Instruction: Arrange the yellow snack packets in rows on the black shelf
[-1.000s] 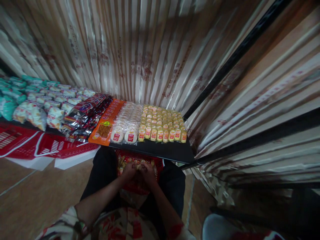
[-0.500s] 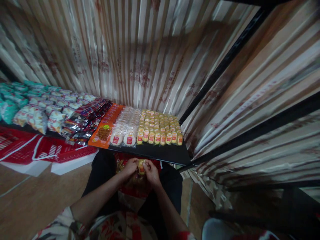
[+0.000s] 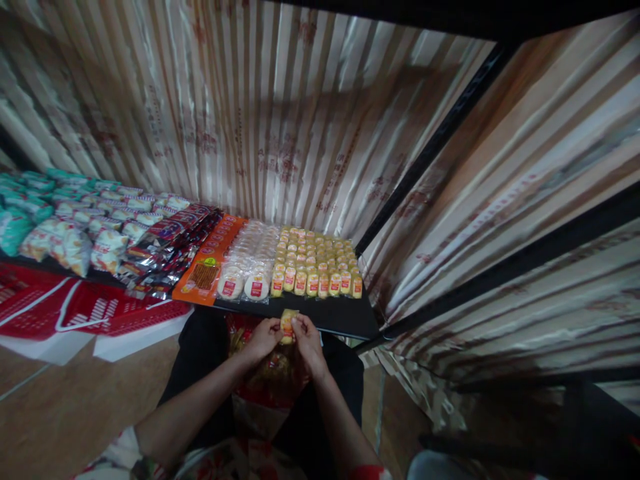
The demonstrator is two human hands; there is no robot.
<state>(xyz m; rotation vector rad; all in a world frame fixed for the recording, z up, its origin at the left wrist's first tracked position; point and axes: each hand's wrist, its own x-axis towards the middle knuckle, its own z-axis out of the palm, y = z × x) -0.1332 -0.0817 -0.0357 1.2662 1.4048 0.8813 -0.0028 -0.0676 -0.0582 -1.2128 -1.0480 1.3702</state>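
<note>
Between both hands is a small yellow snack packet (image 3: 287,326) with an orange-red label, held upright just in front of the black shelf's edge. My left hand (image 3: 265,337) pinches its left side, and my right hand (image 3: 307,339) grips its right side. Below them, a red basket (image 3: 273,393) between my knees holds more yellow packets (image 3: 277,368), partly hidden by my hands. Rows of matching yellow packets (image 3: 315,283) stand on the shelf (image 3: 340,316) just beyond.
Left of the yellow rows lie round white cracker packs (image 3: 257,287), orange pretzel-stick packs (image 3: 200,275), dark shiny packs (image 3: 170,247), white bags (image 3: 107,247) and green bags (image 3: 15,227). Red baskets (image 3: 100,307) sit under the shelf. Black frame bars (image 3: 435,153) and a striped curtain (image 3: 300,107) enclose it.
Both hands have raised the yellow packet slightly towards the shelf edge, and its label shows more fully. The view has tilted a little, so the shelf sits lower in the picture.
</note>
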